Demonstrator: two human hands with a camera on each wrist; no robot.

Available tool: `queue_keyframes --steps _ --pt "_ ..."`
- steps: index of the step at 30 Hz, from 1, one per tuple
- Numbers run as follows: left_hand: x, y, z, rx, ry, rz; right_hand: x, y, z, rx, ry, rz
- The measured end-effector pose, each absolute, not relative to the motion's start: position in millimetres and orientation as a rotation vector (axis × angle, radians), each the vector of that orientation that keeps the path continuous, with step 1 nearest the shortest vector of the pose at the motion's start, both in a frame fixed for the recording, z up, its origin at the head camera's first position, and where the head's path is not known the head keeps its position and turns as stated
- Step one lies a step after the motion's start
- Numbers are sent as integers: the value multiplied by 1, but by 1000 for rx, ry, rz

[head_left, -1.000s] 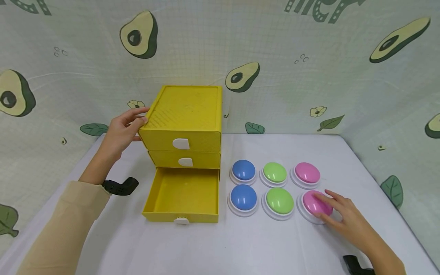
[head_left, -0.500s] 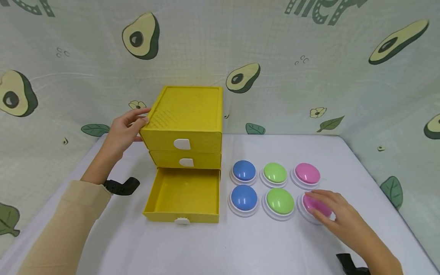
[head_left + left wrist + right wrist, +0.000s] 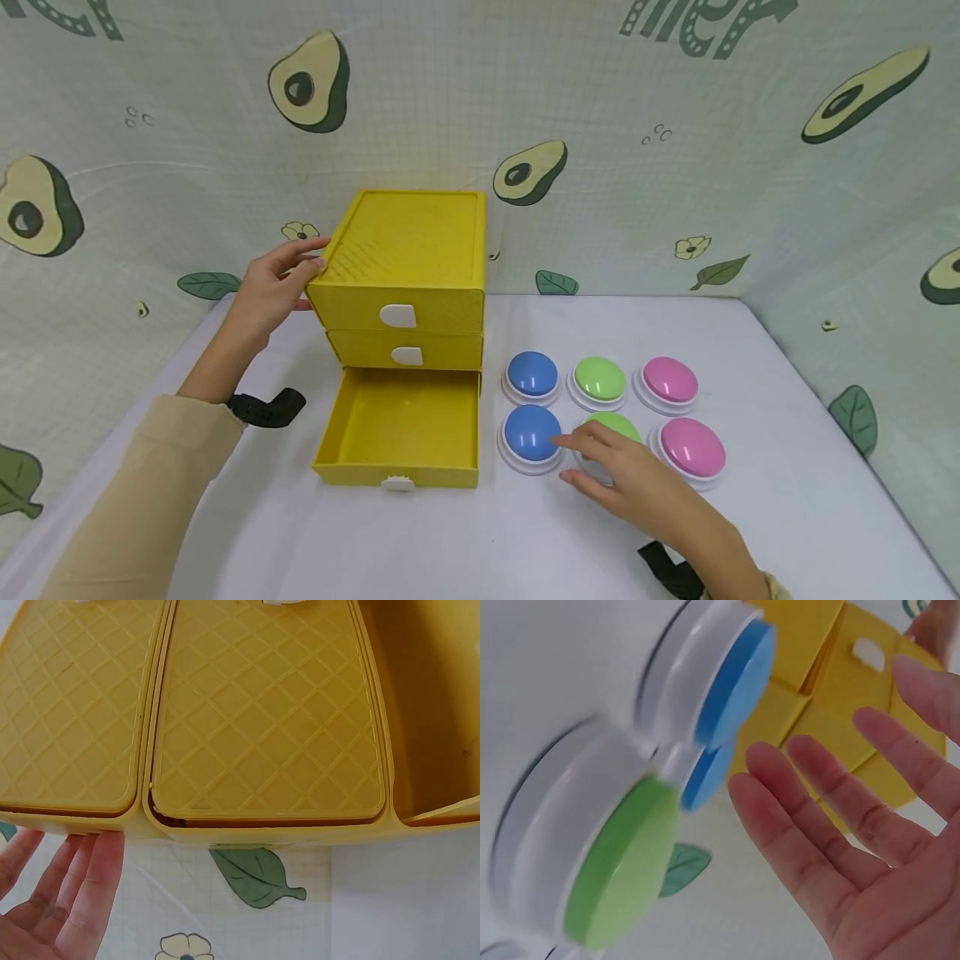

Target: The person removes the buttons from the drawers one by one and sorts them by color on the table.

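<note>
My left hand [image 3: 273, 282] rests against the left side of a yellow drawer box [image 3: 416, 237], fingers at its top edge. In the left wrist view its fingers [image 3: 96, 881] lie nearly straight along the box's side. The box's bottom drawer [image 3: 408, 417] is pulled out with nothing in it; the two upper drawers are closed. My right hand [image 3: 637, 479] hovers over the front green push button [image 3: 617, 423], partly hiding it, its fingertips beside the front blue button [image 3: 532, 432]. Its fingers [image 3: 840, 787] are spread and hold nothing in the right wrist view.
To the right stands the front pink button [image 3: 693, 447]. Behind that row are another blue button [image 3: 532, 372], green button [image 3: 600, 377] and pink button [image 3: 671, 379]. A white cloth covers the table [image 3: 487, 550]; an avocado-print sheet [image 3: 420, 92] hangs behind.
My right hand has moved left from the front pink button, across the front green one, toward the front blue one. The left hand stays on the drawer box.
</note>
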State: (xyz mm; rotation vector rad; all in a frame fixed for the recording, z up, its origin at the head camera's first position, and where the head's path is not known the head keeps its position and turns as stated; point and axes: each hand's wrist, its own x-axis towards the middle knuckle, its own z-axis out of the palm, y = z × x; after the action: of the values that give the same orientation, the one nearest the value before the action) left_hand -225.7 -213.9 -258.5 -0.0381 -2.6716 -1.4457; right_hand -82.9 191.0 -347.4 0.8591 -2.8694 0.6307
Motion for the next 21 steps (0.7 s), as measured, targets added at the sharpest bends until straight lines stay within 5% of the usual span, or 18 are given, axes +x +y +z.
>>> queue_keyframes --steps 21 --pt "-226 -215 -258 -40 -2678 -1450 -88 103 -324 1194 -3004 926"
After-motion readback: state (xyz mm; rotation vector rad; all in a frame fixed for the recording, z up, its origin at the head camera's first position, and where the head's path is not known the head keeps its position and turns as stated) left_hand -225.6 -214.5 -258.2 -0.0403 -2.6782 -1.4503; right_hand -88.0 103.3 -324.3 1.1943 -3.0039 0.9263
